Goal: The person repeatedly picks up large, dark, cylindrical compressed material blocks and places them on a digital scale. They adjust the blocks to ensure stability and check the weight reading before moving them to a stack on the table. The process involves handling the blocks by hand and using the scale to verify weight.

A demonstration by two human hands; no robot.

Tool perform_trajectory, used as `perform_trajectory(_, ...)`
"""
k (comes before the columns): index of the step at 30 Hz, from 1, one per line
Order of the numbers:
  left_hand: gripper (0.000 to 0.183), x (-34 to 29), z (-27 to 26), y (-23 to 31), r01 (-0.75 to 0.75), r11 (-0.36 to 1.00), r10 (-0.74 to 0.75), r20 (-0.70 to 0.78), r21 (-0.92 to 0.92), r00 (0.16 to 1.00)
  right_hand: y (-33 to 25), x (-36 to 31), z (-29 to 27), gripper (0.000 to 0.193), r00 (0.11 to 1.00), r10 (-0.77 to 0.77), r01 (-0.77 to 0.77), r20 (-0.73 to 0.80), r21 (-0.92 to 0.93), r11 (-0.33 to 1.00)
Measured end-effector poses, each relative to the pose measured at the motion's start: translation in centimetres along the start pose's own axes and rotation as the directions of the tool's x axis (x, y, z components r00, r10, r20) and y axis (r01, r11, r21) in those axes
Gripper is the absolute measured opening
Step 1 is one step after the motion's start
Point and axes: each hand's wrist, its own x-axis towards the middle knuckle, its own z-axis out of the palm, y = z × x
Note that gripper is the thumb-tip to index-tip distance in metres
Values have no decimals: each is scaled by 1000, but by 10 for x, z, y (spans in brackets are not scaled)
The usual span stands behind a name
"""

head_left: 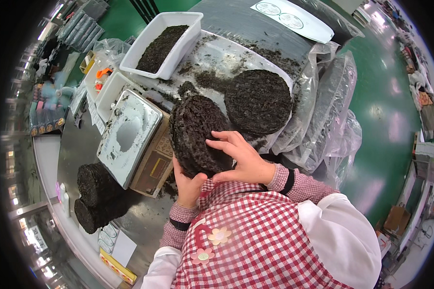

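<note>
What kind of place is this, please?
Probably a food-packing workshop: both hands hold a stack of dark dried discs, beside a weighing scale, a white tub of loose dark flakes and clear plastic bags.

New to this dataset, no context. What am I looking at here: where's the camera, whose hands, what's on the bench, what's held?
There is one picture, from a wide fisheye camera worn on a person's head and looking down, so straight edges bend near the rim. No robot is involved: the two bare hands belong to the wearer, who has checked red sleeves and a checked apron.

Both hands hold a thick round stack of dark pressed discs, tilted up on edge. The right hand lies spread over its face; the left hand supports it from below.

On the metal table lie another flat dark disc, a weighing scale with a steel plate, a white tray of loose dark flakes, two more dark stacks and clear plastic bags. Dark crumbs are scattered about.
</note>
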Motion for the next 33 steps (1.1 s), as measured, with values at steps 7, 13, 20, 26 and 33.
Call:
perform_trajectory(7,55,0,-17,-5,32,999,-32,-206,-4,978,11,-11,-15,52,902,62,-81,-428,-25,996)
perform_trajectory(13,54,0,-8,6,90,971,-137,-209,-220,968,78,-16,-59,75,641,54,-568,-766,-426,704)
perform_trajectory(20,105,3,9,6,35,994,-29,-55,108,998,-11,8,13,89,982,13,-20,-188,-38,999)
perform_trajectory(26,72,-3,5,8,16,977,7,-104,211,995,-6,-3,-6,65,999,18,-15,-41,67,998)
perform_trajectory(33,42,-5,-8,11,29,985,-75,-273,-170,959,57,-14,-50,76,538,144,-624,-831,-278,731)
